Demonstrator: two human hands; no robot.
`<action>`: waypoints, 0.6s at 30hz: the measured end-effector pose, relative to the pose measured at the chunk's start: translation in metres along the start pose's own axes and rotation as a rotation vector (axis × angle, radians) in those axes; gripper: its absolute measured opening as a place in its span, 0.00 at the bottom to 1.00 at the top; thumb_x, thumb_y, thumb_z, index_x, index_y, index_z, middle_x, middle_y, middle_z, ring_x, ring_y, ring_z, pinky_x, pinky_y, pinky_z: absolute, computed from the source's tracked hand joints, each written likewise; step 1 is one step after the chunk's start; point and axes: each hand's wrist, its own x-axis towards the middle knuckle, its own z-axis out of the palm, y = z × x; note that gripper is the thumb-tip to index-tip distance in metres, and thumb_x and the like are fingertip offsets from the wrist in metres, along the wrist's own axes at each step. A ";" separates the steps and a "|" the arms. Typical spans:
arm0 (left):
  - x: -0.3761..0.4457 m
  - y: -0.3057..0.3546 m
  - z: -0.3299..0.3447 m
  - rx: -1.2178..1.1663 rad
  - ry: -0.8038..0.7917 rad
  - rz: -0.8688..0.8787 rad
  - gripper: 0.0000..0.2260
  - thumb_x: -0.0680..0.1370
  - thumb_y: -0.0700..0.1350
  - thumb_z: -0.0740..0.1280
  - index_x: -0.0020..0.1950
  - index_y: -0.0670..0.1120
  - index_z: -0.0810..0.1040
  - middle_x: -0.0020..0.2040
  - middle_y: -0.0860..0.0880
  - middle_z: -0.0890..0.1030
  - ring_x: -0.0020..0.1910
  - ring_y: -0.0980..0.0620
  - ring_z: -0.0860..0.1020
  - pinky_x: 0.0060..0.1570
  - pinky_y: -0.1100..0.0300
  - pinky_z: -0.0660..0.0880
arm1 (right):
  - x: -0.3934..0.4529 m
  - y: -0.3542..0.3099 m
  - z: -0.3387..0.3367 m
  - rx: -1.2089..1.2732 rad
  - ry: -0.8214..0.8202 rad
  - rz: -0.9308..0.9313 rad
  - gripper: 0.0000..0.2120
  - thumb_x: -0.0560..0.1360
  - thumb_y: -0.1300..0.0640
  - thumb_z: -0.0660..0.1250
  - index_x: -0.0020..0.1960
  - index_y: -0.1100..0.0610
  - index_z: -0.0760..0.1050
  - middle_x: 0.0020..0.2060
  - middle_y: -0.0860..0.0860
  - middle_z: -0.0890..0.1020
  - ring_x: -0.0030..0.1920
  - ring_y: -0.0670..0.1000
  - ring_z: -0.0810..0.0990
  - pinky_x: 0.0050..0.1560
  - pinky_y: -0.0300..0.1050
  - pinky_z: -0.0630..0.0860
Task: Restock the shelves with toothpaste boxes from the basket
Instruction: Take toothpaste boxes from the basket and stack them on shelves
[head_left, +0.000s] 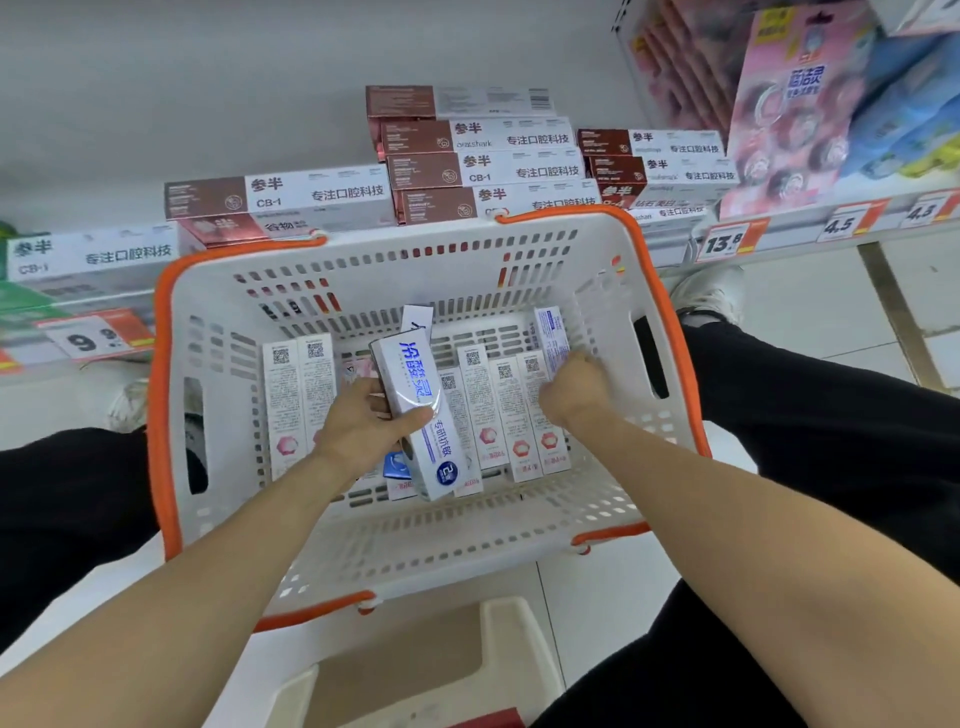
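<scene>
The left hand (363, 421) is holding a blue-and-white toothpaste box (415, 415) in the middle of the basket (166, 364). The right hand (571, 389) is pinching another box (551, 338) at 2 o'clock. It is best lifting both straight up, toward the shelf (779, 228) at 12 o'clock.

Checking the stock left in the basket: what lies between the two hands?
In the head view, upright white boxes with QR codes stand in the basket between the left hand and right hand.

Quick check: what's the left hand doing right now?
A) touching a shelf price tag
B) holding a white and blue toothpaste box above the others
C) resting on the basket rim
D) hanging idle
B: the left hand grips the white and blue toothpaste box over the boxes lying in the basket.
</scene>
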 end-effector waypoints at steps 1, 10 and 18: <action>0.000 -0.001 0.000 0.011 0.006 0.004 0.25 0.69 0.43 0.80 0.62 0.41 0.74 0.54 0.44 0.82 0.52 0.44 0.82 0.49 0.43 0.82 | 0.001 -0.002 0.000 -0.040 0.004 0.004 0.28 0.79 0.56 0.64 0.73 0.68 0.60 0.70 0.63 0.68 0.71 0.60 0.66 0.72 0.50 0.65; -0.001 0.007 0.004 0.011 -0.005 0.005 0.21 0.70 0.44 0.79 0.58 0.44 0.74 0.48 0.50 0.81 0.47 0.52 0.81 0.47 0.51 0.81 | -0.009 -0.007 -0.009 -0.389 0.011 -0.092 0.11 0.80 0.61 0.58 0.58 0.61 0.75 0.53 0.56 0.80 0.54 0.53 0.79 0.50 0.43 0.73; -0.004 0.008 0.005 0.014 0.002 0.009 0.20 0.71 0.43 0.78 0.57 0.43 0.73 0.47 0.50 0.81 0.44 0.55 0.80 0.37 0.61 0.79 | -0.010 -0.015 -0.005 -0.455 0.020 -0.275 0.33 0.76 0.57 0.69 0.76 0.60 0.58 0.74 0.61 0.61 0.72 0.60 0.65 0.64 0.52 0.75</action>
